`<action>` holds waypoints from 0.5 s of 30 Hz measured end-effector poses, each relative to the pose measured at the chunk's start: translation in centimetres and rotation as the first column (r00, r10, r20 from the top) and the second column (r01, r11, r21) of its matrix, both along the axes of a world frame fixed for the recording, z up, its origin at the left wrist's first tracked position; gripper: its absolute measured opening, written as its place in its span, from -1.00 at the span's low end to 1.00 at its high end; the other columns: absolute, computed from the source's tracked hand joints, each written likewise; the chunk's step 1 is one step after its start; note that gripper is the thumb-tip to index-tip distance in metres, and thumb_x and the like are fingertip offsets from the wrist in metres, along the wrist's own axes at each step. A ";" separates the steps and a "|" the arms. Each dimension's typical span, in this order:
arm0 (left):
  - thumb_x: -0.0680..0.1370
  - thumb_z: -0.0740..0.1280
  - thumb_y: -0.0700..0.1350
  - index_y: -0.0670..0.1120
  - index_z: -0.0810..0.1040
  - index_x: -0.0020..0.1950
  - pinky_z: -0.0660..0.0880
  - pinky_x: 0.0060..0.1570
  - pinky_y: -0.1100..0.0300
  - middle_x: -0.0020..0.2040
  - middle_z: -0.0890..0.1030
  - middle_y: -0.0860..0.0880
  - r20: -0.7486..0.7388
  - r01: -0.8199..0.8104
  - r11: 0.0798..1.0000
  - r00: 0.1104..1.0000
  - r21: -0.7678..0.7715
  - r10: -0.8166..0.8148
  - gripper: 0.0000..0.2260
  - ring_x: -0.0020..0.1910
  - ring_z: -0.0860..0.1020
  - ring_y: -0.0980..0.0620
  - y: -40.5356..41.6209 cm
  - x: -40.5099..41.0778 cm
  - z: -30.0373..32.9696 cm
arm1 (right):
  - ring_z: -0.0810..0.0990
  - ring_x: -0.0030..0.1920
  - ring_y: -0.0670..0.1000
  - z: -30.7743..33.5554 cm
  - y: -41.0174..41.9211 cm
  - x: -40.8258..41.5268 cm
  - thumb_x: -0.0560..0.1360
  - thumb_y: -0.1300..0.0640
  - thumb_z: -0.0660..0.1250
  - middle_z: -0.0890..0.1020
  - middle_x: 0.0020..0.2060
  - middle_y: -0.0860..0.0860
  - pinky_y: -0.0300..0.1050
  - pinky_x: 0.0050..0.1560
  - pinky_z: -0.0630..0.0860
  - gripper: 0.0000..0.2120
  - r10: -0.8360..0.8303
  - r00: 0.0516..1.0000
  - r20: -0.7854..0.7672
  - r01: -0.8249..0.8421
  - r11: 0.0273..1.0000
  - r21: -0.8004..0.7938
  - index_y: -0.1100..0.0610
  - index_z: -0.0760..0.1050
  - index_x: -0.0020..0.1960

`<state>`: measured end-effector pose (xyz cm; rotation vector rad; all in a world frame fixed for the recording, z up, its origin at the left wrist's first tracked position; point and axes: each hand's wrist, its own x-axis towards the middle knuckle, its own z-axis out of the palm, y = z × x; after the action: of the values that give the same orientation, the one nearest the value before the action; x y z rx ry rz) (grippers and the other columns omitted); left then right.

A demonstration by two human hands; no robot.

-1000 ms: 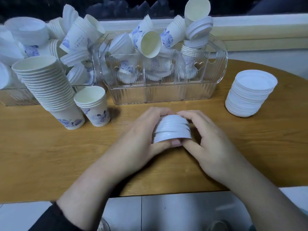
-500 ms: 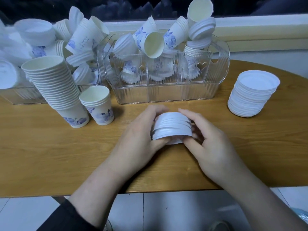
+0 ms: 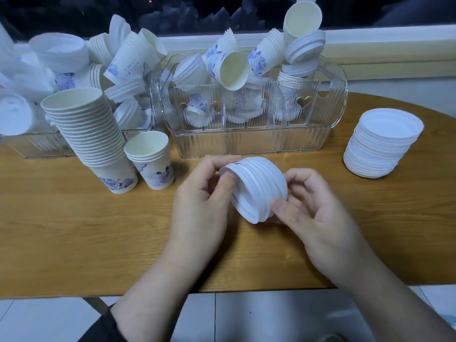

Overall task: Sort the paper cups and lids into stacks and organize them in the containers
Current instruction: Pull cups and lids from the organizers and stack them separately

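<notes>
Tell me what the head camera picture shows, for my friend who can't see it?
Two hands, left hand and right hand, hold a small stack of white lids tilted on its side above a wooden table. Cup stacks stand left, a lid pile right, clear containers of jumbled cups behind.

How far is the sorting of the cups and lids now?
Partly done. Done: a tall cup stack, a short cup stack and a lid stack stand on the table. In hand: the left hand and right hand hold a small bunch of lids. Left: both clear containers hold jumbled cups and lids.
</notes>
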<state>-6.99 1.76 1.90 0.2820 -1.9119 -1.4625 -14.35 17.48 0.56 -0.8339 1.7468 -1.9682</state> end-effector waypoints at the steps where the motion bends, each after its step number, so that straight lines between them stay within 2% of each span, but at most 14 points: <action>1: 0.62 0.34 -0.22 0.09 0.64 0.00 0.57 0.14 0.03 0.00 0.71 0.16 0.002 0.005 0.999 1.000 0.032 -0.005 -0.80 0.06 0.66 0.10 0.1 -0.1 0.0 | 0.67 0.07 -0.01 -0.2 -0.1 -0.1 0.44 0.01 0.50 0.67 0.07 0.01 -0.14 0.03 0.59 -0.62 0.030 0.999 0.027 -0.029 1.000 -0.006 0.05 0.43 0.16; 4: 0.60 0.37 -0.22 0.07 0.66 0.00 0.58 0.13 0.04 0.00 0.72 0.14 0.011 0.017 0.997 1.000 0.079 -0.018 -0.82 0.04 0.66 0.11 0.4 -0.2 0.0 | 0.64 0.11 0.13 -0.5 -0.3 -0.2 0.37 -0.04 0.55 0.63 0.16 0.16 0.12 0.11 0.60 -0.41 0.165 0.970 0.177 -0.146 0.982 -0.118 0.04 0.37 0.28; 6: 0.58 0.39 -0.24 0.07 0.68 0.02 0.57 0.06 0.14 0.00 0.71 0.11 0.018 0.029 0.997 0.999 0.075 -0.030 -0.80 0.01 0.65 0.13 0.5 -0.4 -0.1 | 0.63 0.16 0.15 -0.5 -0.4 -0.2 0.37 -0.01 0.55 0.59 0.24 0.18 0.13 0.09 0.58 -0.30 0.227 0.941 0.249 -0.194 0.969 -0.152 0.02 0.33 0.43; 10: 0.53 0.43 -0.27 0.05 0.64 0.06 0.53 -0.01 0.22 0.02 0.67 0.09 0.017 -0.020 0.999 1.000 0.039 0.019 -0.77 -0.04 0.62 0.16 0.7 -0.5 -0.2 | 0.60 0.24 0.17 -0.5 -0.4 -0.3 0.41 0.06 0.45 0.56 0.31 0.13 0.16 0.15 0.56 -0.35 0.243 0.939 0.243 -0.227 0.969 -0.095 0.01 0.36 0.47; 13: 0.61 0.35 -0.19 -0.02 0.69 0.13 0.53 0.16 0.14 0.05 0.70 0.08 0.057 0.027 1.000 0.998 0.009 -0.027 -0.82 0.07 0.64 0.17 0.5 -0.5 -0.3 | 0.61 0.22 0.16 -0.5 -0.5 -0.3 0.39 0.06 0.46 0.58 0.27 0.13 0.13 0.13 0.58 -0.41 0.188 0.949 0.251 -0.166 0.980 -0.109 -0.02 0.44 0.40; 15: 0.65 0.26 -0.06 -0.03 0.68 0.19 0.52 0.26 -0.04 0.07 0.72 0.05 0.078 0.156 0.974 0.982 0.165 -0.171 -0.76 0.14 0.65 0.06 0.6 -0.3 -0.2 | 0.61 0.24 0.14 -0.6 -0.6 -0.4 0.36 0.05 0.50 0.59 0.26 0.10 0.11 0.14 0.57 -0.37 0.112 0.968 0.224 -0.093 0.991 -0.093 -0.02 0.42 0.40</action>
<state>-7.28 2.38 1.72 0.2737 -1.9323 -1.7428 -14.72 16.90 -0.07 -0.6778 1.4729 -1.9903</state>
